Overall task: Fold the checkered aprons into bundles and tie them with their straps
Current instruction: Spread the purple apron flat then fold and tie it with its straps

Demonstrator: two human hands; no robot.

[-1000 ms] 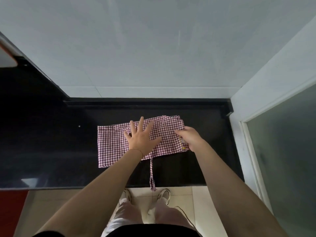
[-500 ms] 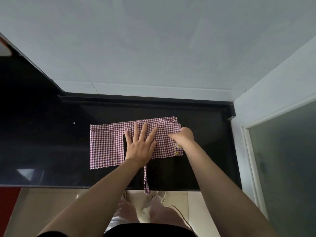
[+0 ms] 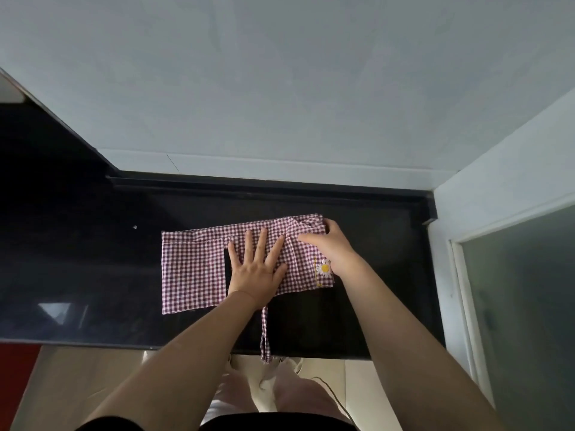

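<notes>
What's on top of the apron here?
The left hand presses flat on the apron, and the right hand holds its folded right end. What lies under either hand is covered.

A single wide-angle view is taken from the head, directed forward and steeply down. The glossy black stone counter (image 3: 93, 275) is seen close below, the pale grey wall (image 3: 280, 73) beyond, the legs beneath.
</notes>
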